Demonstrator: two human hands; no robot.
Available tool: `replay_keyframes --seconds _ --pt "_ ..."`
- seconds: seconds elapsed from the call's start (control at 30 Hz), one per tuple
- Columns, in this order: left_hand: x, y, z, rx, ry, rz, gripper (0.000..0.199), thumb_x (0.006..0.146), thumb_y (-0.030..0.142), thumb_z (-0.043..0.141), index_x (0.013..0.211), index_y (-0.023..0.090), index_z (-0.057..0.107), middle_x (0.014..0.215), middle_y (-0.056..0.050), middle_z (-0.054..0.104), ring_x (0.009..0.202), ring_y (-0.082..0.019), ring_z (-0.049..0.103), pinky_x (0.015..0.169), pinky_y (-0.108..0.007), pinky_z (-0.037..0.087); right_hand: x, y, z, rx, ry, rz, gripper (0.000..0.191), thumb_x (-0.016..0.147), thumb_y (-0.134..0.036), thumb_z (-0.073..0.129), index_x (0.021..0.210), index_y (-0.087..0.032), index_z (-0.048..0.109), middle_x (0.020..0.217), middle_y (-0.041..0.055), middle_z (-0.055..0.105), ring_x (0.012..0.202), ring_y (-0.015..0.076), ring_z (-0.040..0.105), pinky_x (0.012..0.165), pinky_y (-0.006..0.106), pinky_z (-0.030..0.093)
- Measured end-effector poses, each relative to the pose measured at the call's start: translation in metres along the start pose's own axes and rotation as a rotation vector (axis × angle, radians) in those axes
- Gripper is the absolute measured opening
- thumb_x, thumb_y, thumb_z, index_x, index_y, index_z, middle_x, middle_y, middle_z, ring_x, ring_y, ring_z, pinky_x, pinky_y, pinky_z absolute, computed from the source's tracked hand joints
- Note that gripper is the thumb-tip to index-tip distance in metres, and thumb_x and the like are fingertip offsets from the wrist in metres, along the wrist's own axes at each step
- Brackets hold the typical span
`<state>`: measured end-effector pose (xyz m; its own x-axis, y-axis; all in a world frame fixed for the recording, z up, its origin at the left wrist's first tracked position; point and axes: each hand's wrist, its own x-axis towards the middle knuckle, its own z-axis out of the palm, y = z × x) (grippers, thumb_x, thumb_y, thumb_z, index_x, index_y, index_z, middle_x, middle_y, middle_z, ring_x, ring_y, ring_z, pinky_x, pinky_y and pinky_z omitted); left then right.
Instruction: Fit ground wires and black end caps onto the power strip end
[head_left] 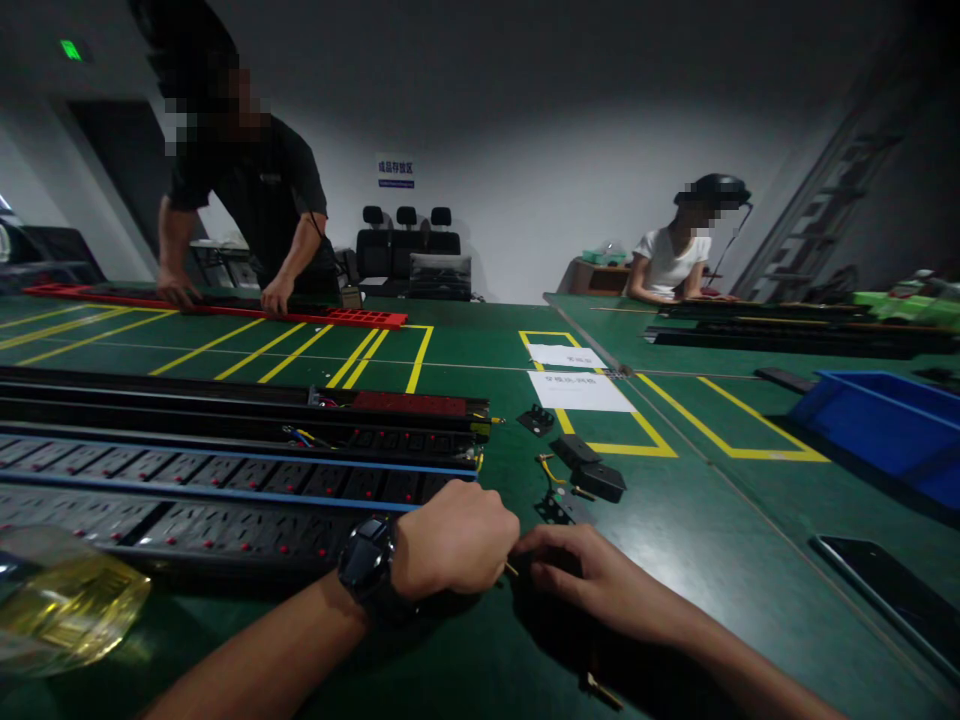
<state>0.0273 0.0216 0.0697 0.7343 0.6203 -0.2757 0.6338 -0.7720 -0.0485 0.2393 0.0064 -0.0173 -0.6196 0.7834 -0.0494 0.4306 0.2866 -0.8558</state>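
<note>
My left hand [457, 540], with a black watch on its wrist, is closed in a fist at the right end of the nearest black power strip [247, 535]. My right hand [574, 565] meets it with curled fingers, its fingertips close to the left knuckles. A short brass-coloured piece [511, 569] peeks out between the two hands; what the fingers grip is mostly hidden. Just beyond them lie black end caps [600, 480], a black bracket plate [559, 507] and a short yellow wire [551, 470]. A brass-coloured screw-like piece [604, 690] rests below my right hand.
A clear container with yellow contents [67, 600] stands at left. More strips [225, 410] lie behind. To the right are a phone [892, 590] and a blue bin [892, 430]. Paper sheets [581, 392] lie mid-table. Two people work across the table, one at a red frame [367, 318].
</note>
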Motion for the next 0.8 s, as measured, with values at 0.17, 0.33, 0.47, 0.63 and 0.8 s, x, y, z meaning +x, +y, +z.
replay_keyframes --seconds 0.17,0.33,0.47,0.63,0.8 --pt "-0.0004 -0.0005 0.0021 -0.016 0.043 0.007 0.020 0.093 0.020 0.062 0.090 0.013 0.080 0.086 -0.018 0.079 0.081 -0.034 0.079 0.066 -0.039 0.059 -0.0001 -0.0005 -0.0005 -0.012 0.003 0.006 0.029 0.095 -0.029 0.059 0.117 -0.019 0.075 0.110 0.0071 0.078 0.097 0.0226 0.070 0.089 0.034 0.052" --pt "-0.0005 -0.0014 0.0041 -0.019 0.058 0.016 0.019 0.092 0.020 0.062 0.088 0.013 0.080 0.083 -0.017 0.079 0.079 -0.034 0.079 0.064 -0.038 0.058 0.0003 -0.0012 -0.0003 -0.009 0.000 0.003 0.028 0.094 -0.027 0.058 0.115 -0.020 0.075 0.108 0.0065 0.078 0.095 0.0222 0.070 0.088 0.034 0.053" --pt "0.0006 -0.0023 0.0064 -0.016 0.087 0.021 0.018 0.091 0.020 0.064 0.086 0.013 0.080 0.082 -0.016 0.079 0.077 -0.033 0.079 0.063 -0.036 0.057 0.0006 -0.0019 -0.0004 -0.004 -0.001 0.000 0.029 0.093 -0.024 0.058 0.115 -0.021 0.076 0.107 0.0056 0.078 0.095 0.0218 0.069 0.088 0.033 0.053" --pt "0.0007 -0.0017 0.0048 -0.009 0.063 0.011 0.019 0.092 0.022 0.064 0.088 0.013 0.080 0.083 -0.017 0.079 0.079 -0.033 0.079 0.065 -0.036 0.058 0.0005 -0.0022 -0.0005 0.012 0.000 0.001 0.028 0.092 -0.024 0.059 0.114 -0.020 0.076 0.106 0.0053 0.078 0.094 0.0215 0.069 0.086 0.033 0.053" --pt "0.0006 -0.0007 0.0026 -0.009 0.031 0.004 0.021 0.093 0.020 0.061 0.090 0.013 0.080 0.086 -0.017 0.080 0.081 -0.033 0.079 0.067 -0.038 0.060 0.0003 -0.0011 0.0001 0.003 0.005 0.001 0.028 0.092 -0.024 0.058 0.114 -0.019 0.075 0.107 0.0060 0.078 0.095 0.0222 0.069 0.088 0.034 0.053"
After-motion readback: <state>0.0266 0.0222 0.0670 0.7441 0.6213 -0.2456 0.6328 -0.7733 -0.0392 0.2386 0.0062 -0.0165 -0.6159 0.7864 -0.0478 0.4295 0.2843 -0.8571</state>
